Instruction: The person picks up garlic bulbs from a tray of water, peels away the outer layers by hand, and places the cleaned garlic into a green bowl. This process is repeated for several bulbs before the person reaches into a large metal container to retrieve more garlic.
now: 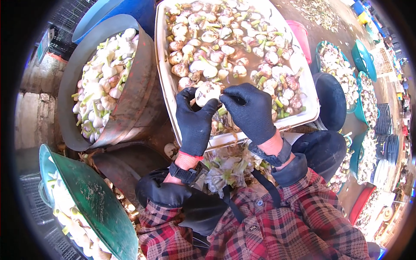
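Above the near edge of a white tub point(310, 113) of murky water, my left hand point(193, 123) in a black glove grips a garlic bulb point(207, 93) between thumb and fingers. The bulb is pale with brownish patches. My right hand point(251, 110), also black-gloved, is closed in a pinch at the bulb's right side. Its fingertips meet the bulb's edge, and any bit of skin between them is too small to make out. Many garlic bulbs with cut green stems, some stained purple-brown, float and lie in the tub beyond my hands.
Left of the tub stands a dark round bin point(149, 69) heaped with whiter garlic. A green basket point(99, 208) of garlic tilts at lower left. Peelings point(227, 173) lie in my lap. To the right are a dark blue tub point(330, 102), a pink bucket point(299, 37) and several garlic-filled baskets.
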A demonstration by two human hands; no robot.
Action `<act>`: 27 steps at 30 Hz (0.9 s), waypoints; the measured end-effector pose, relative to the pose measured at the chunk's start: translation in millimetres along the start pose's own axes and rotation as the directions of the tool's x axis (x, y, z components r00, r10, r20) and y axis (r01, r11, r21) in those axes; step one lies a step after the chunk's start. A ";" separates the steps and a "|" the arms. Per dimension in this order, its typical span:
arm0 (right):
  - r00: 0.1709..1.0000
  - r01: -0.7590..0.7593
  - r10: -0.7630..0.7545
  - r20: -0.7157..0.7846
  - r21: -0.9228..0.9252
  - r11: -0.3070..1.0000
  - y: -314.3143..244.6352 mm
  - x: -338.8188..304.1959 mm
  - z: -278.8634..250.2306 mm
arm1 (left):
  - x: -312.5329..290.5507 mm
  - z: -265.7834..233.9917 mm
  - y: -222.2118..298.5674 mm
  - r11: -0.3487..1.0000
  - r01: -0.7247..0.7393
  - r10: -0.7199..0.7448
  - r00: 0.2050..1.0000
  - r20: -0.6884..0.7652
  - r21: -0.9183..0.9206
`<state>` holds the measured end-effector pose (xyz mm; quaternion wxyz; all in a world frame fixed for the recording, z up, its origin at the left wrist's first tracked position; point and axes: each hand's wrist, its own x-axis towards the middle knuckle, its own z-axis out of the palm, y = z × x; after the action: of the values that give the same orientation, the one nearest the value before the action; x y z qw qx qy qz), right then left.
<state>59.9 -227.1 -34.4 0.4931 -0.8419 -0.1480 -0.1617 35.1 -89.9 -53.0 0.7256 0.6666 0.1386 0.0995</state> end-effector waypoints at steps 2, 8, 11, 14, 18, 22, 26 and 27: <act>1.000 0.003 -0.003 -0.001 -0.035 0.999 1.2 -1.2 -0.7 | -1.1 0.9 1.1 0.979 -0.125 0.126 0.992 0.001 0.162; 1.000 -0.030 0.030 -0.006 -0.027 0.999 4.3 -5.1 3.7 | -6.2 3.3 4.5 0.973 -0.155 0.154 0.988 0.023 0.173; 0.998 -0.055 0.055 0.021 -0.013 0.998 6.3 -4.2 4.6 | -6.0 -0.2 7.3 0.968 -0.158 0.151 0.987 0.049 0.193; 0.990 -0.118 0.116 0.075 0.021 0.993 7.3 -2.4 0.8 | -3.1 -6.9 7.2 0.967 -0.156 0.132 0.983 0.127 0.200; 0.972 -0.234 0.234 0.007 0.034 0.972 31.3 -0.1 -15.3 | -1.1 -21.2 11.4 0.920 0.170 -0.035 0.933 0.359 -0.353; 0.938 -0.265 0.324 0.126 -0.348 0.899 72.2 -7.9 -32.3 | -5.6 -26.4 18.8 0.718 0.401 -0.108 0.872 0.478 -0.569; 0.985 -0.143 0.142 0.103 0.003 0.990 41.9 -5.6 -41.6 | -5.7 -25.2 14.2 0.751 0.415 -0.126 0.854 0.504 -0.514; 0.984 -0.122 0.105 0.143 0.119 0.985 27.9 -3.2 -39.9 | -5.3 -24.9 10.0 0.734 0.454 -0.146 0.832 0.536 -0.504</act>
<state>63.4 -275.5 -39.2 0.5432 -0.8248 -0.1429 -0.0657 22.2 -67.4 -44.4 0.9189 0.3655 0.0313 -0.1448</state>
